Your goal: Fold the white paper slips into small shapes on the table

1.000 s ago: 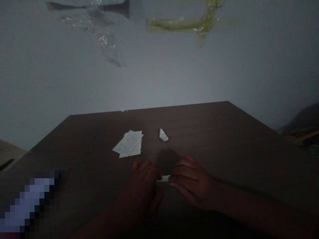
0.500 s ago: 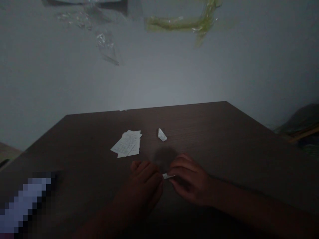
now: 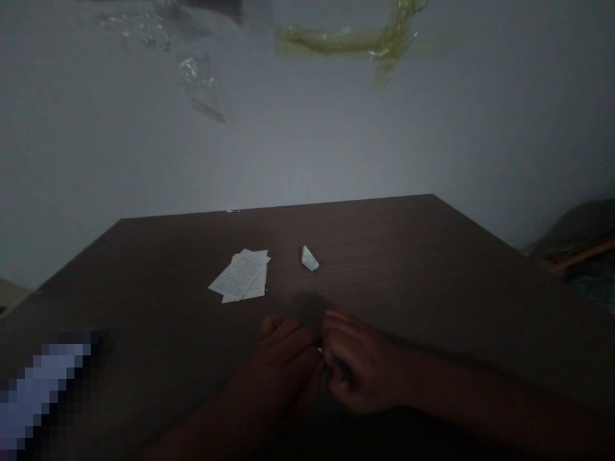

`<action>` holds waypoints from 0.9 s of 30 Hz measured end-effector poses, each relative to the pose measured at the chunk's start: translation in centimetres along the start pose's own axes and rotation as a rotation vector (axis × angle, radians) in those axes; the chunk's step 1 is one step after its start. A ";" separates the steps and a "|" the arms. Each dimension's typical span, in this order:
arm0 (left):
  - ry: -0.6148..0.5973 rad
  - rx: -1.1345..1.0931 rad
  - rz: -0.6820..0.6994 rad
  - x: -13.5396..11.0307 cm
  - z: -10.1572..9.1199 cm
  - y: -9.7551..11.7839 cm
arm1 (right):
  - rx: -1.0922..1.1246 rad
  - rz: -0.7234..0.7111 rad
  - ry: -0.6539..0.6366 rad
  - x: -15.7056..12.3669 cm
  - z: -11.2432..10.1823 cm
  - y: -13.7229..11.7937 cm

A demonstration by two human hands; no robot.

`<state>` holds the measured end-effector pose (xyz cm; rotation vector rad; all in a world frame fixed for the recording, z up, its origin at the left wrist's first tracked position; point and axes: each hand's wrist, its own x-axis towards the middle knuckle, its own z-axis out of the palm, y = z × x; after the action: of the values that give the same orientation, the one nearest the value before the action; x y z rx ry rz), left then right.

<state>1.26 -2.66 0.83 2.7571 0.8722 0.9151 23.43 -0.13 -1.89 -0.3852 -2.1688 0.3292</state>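
My left hand [image 3: 291, 355] and my right hand [image 3: 355, 362] meet low over the table, knuckles nearly touching. Both are closed, pinching a small piece of paper [image 3: 320, 350] between them. Only a sliver of its white edge shows; the fingers hide the remainder. Beyond my hands lies a small folded piece of white paper [image 3: 310, 258]. To its left, a loose pile of printed paper pieces [image 3: 243, 275] rests on the table, overlapping at different angles.
The brown wooden table [image 3: 384, 250] backs onto a grey wall [image 3: 307, 141] with yellowed tape [image 3: 346, 43] and clear tape on it. A blurred-out flat device [image 3: 45, 384] lies at the left front. Dark objects [image 3: 586, 243] stand beyond the right edge.
My right hand has come in closer to my left, and its fingers have curled tighter. Less of the held paper shows now. The view has shifted slightly.
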 end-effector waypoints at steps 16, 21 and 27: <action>0.020 0.049 -0.025 -0.5 -0.3 -1.2 | 0.001 0.025 -0.031 0.1 -1.4 0.9; 0.005 0.023 -0.017 -0.7 0.5 -0.4 | 0.010 -0.007 -0.032 -0.1 0.1 0.4; 0.021 0.012 -0.011 -0.3 0.3 -0.1 | -0.009 -0.010 -0.054 -0.1 0.0 0.3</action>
<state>1.20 -2.71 0.47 2.7553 0.8976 0.9416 23.52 0.05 -2.11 -0.3742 -2.2248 0.3284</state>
